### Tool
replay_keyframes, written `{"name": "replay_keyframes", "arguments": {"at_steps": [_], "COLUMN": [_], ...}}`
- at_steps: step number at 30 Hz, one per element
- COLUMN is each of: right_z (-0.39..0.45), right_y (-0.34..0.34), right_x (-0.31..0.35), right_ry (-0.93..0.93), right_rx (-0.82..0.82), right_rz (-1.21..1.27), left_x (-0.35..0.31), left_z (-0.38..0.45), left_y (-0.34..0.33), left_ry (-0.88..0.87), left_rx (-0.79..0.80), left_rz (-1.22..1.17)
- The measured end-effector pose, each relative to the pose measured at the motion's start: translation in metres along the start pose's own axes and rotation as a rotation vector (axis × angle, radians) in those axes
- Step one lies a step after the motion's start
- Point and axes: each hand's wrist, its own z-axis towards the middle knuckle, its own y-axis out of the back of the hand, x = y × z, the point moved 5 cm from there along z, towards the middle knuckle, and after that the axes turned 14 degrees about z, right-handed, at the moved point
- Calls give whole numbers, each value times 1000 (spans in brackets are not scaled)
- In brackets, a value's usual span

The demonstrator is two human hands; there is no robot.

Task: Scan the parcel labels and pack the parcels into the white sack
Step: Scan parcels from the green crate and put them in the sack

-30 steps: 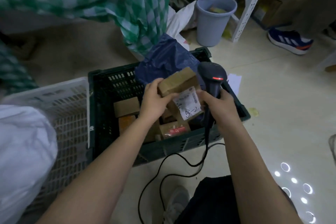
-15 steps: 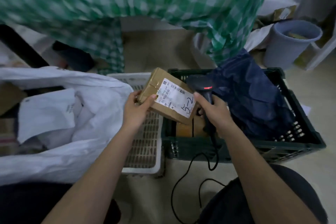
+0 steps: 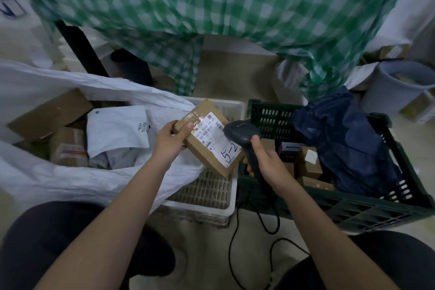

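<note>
- The left hand (image 3: 170, 142) grips the near-left corner of a box (image 3: 207, 136), thumb on top, holding it tilted above the white crate (image 3: 231, 193), just past the sack's right lip.
- The box's label (image 3: 217, 139) faces up, with "5-2" handwritten at its near end.
- The right hand (image 3: 266, 162) is curled round the handle of the scanner (image 3: 242, 134); the scanner head sits at the label's right edge, and I cannot tell whether it touches.
- The sack (image 3: 70, 179) lies wide open on the left, its mouth facing the box; cartons and a white mailer (image 3: 117, 127) lie inside, with free room over them.
- The green crate (image 3: 353, 209) stands just right of the white crate, walls touching or nearly so; it holds small boxes and a dark blue bag (image 3: 346, 143) that rises above its rim.
- The scanner's cable (image 3: 266, 226) loops on the floor between the knees.
- A green checked cloth (image 3: 211, 19) hangs over a black leg behind the crates.
- A grey bin (image 3: 395, 87) stands at far right on the pale floor.
</note>
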Motion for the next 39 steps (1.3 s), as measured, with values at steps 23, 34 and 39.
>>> {"name": "replay_keyframes", "arguments": {"at_steps": [23,34,39], "right_z": [-50,-51,-48], "right_y": [-37,-42,-50], "right_x": [21,33,36], "right_ry": [244,273,273], "right_rx": [32,33,49], "right_rz": [-212,-287,-198], "left_x": [-20,-22,-24], "left_z": [-2,-3,-9], "left_y": [35,45,58], "left_ry": [-35,-47,-45], "left_rx": [-13,-16,-47], "left_rz": [64,72,47]}}
